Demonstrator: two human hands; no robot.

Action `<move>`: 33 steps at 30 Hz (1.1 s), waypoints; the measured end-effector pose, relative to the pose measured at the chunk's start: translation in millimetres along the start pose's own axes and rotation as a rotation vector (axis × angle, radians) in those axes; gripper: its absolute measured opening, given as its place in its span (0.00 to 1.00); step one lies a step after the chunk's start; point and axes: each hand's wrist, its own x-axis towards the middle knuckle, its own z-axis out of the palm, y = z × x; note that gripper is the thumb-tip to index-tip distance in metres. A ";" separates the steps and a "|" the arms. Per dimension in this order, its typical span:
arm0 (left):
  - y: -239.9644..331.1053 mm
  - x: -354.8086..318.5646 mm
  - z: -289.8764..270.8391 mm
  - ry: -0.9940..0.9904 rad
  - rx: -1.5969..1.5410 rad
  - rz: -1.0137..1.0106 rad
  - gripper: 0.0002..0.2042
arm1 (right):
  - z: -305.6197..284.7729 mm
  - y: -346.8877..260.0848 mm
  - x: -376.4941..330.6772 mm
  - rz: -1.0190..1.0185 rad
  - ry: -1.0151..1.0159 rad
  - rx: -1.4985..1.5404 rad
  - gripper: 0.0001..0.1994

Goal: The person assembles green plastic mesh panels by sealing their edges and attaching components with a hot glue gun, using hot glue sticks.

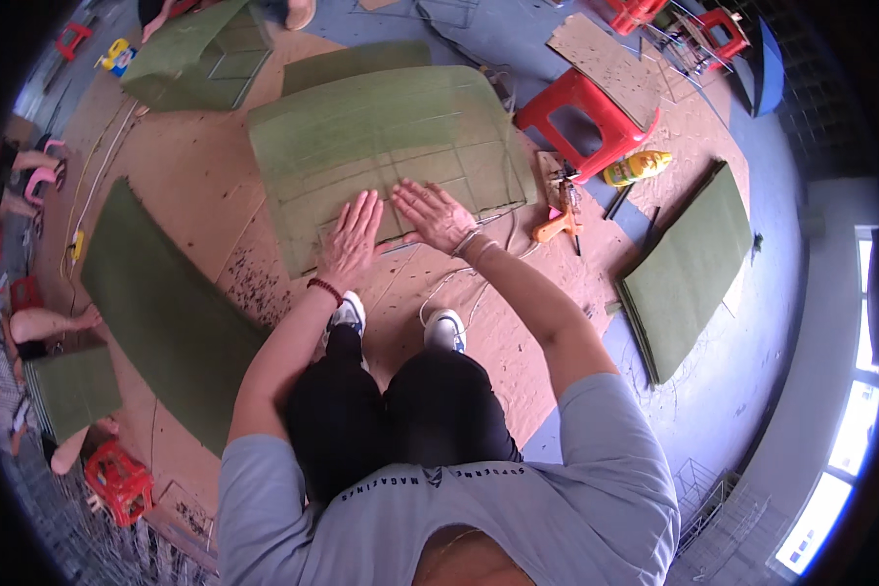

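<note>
A large green mesh-like sheet [381,122] lies in front of me, with a thin wire grid showing through it. Both hands press flat on its near edge. My left hand [352,239] has its fingers stretched out, a dark red bead bracelet at the wrist. Close beside it, my right hand [435,215] also lies flat with fingers extended, bangles on the wrist. An orange glue gun [555,227] rests to the right of the sheet, its pale cord trailing toward my shoes. Whatever lies directly under my palms is hidden.
A red stool [581,122] bearing a brown board stands at far right, a yellow bottle [638,168] beside it. Stacked green sheets [689,273] lie right; another green sheet [166,313] lies left. Cardboard covers the floor. Other people work along the left and far edges.
</note>
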 end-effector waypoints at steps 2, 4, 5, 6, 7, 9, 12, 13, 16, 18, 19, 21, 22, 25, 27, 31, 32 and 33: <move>-1.0 2.4 6.0 0.092 -0.020 0.056 0.38 | 3.1 3.6 -1.5 -0.017 -0.037 -0.046 0.38; -2.9 1.1 8.2 0.077 -0.008 0.059 0.37 | 2.9 7.4 -5.0 -0.051 0.113 -0.016 0.36; -3.4 0.4 8.1 0.084 -0.020 0.066 0.36 | 2.1 7.9 -5.5 -0.055 0.109 -0.023 0.36; -3.4 -0.3 7.6 0.071 -0.001 0.061 0.36 | 1.2 6.6 -5.0 -0.070 0.114 -0.025 0.36; -3.5 -0.5 6.5 0.061 0.013 0.064 0.36 | 0.1 4.9 -4.3 -0.057 0.107 -0.041 0.37; -2.0 -1.9 4.4 0.048 0.025 0.070 0.36 | -2.1 1.9 -2.6 -0.035 0.101 -0.012 0.38; -1.4 -2.1 1.7 0.054 0.024 0.060 0.35 | -8.8 11.2 -12.4 -0.003 0.084 0.038 0.41; -1.8 -1.6 1.0 0.047 0.011 0.063 0.35 | -11.6 19.0 -19.1 -0.006 0.087 0.078 0.43; -1.7 -1.4 1.8 0.041 -0.007 0.054 0.36 | -19.1 57.4 -47.7 0.101 0.043 -0.018 0.45; -1.4 -2.9 2.7 0.036 -0.005 0.057 0.36 | -16.2 74.3 -59.5 0.106 -0.076 -0.128 0.44; -2.0 -2.4 3.2 0.032 0.008 0.058 0.36 | -12.0 78.3 -61.4 0.070 0.002 -0.093 0.44; -2.1 -1.6 4.1 0.023 0.027 0.050 0.36 | -3.8 82.3 -62.5 0.074 0.030 -0.056 0.43; -2.4 0.4 4.4 0.034 0.033 0.053 0.36 | -0.7 83.7 -60.9 0.078 0.049 -0.057 0.43; -0.7 1.1 4.0 0.045 0.039 0.049 0.36 | 1.7 82.0 -58.8 0.086 -0.017 -0.091 0.41; -0.6 -2.5 1.5 0.035 0.048 0.039 0.37 | -4.8 79.0 -59.7 0.044 0.051 -0.076 0.42; -9.1 -30.0 -7.2 0.067 0.043 0.033 0.37 | -21.4 54.3 -58.4 0.088 -0.059 -0.090 0.45; -16.6 -41.8 -11.0 0.106 0.007 -0.034 0.38 | -27.5 49.8 -57.1 0.129 -0.161 -0.124 0.46; -24.5 -48.3 -13.1 0.068 -0.020 -0.124 0.38 | -26.1 35.7 -49.2 0.056 -0.121 -0.068 0.46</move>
